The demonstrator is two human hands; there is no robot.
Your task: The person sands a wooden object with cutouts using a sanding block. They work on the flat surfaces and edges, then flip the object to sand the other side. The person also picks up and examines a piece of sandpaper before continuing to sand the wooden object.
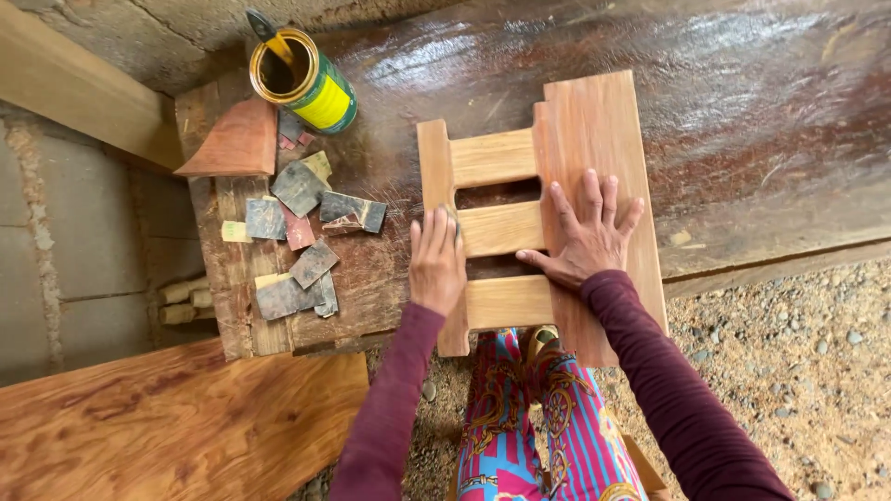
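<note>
**Desk:** What do the hands show?

**Photographer:** The right hand (pixel 587 237) lies flat, fingers spread, palm down on the wide board of a pale wooden frame (pixel 520 223). The left hand (pixel 436 262) rests on the frame's narrow left rail, fingers pressed together and curled over something small and dark at the fingertips; what it is cannot be told.

**Desk:** And where is the frame?

**Photographer:** It lies flat on a dark, glossy wooden slab (pixel 742 121), its near end overhanging the edge above the person's patterned trousers (pixel 538 417). Three short crosspieces join the rail to the wide board.

**Desk:** Anything around it?

**Photographer:** To the left, worn sandpaper scraps (pixel 302 237) lie scattered on the slab, near but apart from the left hand. Behind them stands an open yellow-and-green tin (pixel 311 83) with a stick in it, beside a reddish curved wood offcut (pixel 237 144). A grained reddish plank (pixel 176 427) lies lower left; gravel ground (pixel 798 362) shows on the right.
</note>
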